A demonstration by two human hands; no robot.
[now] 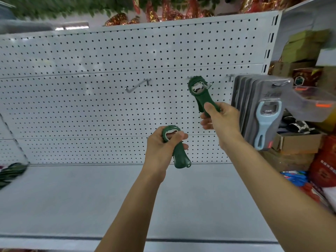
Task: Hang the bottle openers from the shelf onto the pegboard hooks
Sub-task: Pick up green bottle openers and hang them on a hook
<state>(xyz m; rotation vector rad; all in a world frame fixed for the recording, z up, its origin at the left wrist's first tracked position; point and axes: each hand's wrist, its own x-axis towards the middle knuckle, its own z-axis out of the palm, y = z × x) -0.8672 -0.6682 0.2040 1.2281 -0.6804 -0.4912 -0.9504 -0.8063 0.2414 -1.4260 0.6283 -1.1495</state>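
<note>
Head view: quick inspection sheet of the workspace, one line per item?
Surface: grey shelf, mostly bare; white pegboard behind it.
Job's things: one green opener with its head at the middle hook; second green opener held lower; empty hook to the left; more green openers at the shelf's left edge.
Clutter: carded blue openers hanging on the right.
Grippers: right hand grips the upper opener's handle; left hand grips the other.
Cables: nothing seen.
Surroundings: boxes to the right, foliage above.
</note>
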